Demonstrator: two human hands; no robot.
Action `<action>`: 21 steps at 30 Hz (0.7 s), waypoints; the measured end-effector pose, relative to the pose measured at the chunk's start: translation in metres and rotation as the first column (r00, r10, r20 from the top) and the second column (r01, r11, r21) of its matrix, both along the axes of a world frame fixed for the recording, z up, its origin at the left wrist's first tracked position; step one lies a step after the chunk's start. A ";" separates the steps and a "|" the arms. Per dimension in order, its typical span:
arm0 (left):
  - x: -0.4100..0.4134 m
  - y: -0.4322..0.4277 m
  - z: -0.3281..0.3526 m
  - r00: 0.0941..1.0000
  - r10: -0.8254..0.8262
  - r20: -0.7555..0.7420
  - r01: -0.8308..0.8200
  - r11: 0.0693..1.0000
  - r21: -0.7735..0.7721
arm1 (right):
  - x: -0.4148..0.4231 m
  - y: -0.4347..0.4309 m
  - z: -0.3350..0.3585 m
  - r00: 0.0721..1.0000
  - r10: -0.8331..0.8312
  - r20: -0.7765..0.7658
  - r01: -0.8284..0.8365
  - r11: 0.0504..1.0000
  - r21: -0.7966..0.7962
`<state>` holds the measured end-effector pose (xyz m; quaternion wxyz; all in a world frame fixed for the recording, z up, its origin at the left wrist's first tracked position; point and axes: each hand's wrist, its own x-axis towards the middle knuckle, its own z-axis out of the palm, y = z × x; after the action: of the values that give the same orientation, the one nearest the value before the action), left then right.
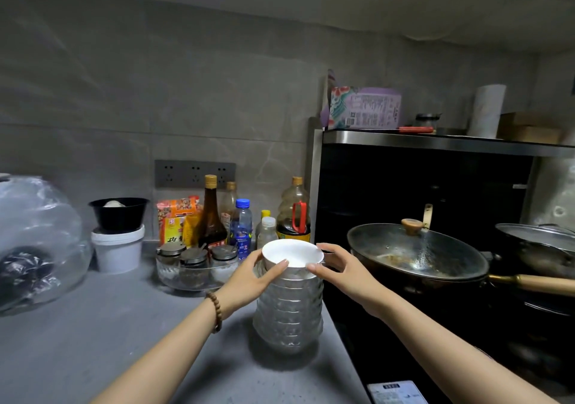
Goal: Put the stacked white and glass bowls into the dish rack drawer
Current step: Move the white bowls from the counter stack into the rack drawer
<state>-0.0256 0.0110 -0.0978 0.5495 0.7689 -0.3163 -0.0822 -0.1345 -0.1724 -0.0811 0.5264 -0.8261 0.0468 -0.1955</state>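
A tall stack of ribbed glass bowls (pixel 289 313) stands on the grey counter (pixel 93 341) near its right edge. A white bowl (pixel 292 252) sits on top of the stack. My left hand (pixel 252 279) grips the left side of the white bowl at the top of the stack, thumb on the rim. My right hand (pixel 339 266) holds the opposite side, fingers curled around the rim. No dish rack drawer is in view.
Behind the stack are sauce bottles (pixel 211 213), a glass tray of spice jars (pixel 193 263) and an oil jug (pixel 294 213). A lidded wok (pixel 417 254) sits on the stove at the right. A white bucket (pixel 116 251) and a plastic bag (pixel 37 238) stand at the left.
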 end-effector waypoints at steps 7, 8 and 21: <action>0.000 -0.006 -0.003 1.000 -0.003 0.015 0.003 1.000 -0.017 | 0.005 0.001 -0.009 0.999 -0.027 0.033 0.027 1.000 0.001; -0.001 -0.006 -0.003 1.000 0.008 0.023 -0.007 1.000 -0.024 | 0.005 0.001 -0.010 0.999 -0.035 0.041 0.035 0.999 -0.005; -0.037 -0.024 0.046 0.981 -0.096 0.168 0.149 0.929 -0.339 | -0.033 -0.002 0.036 0.939 -0.064 0.337 0.021 0.991 0.130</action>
<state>-0.0624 -0.0135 -0.0516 0.6461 0.6417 -0.4133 -0.0013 -0.1680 -0.1743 -0.0447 0.5728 -0.7442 -0.0148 -0.3432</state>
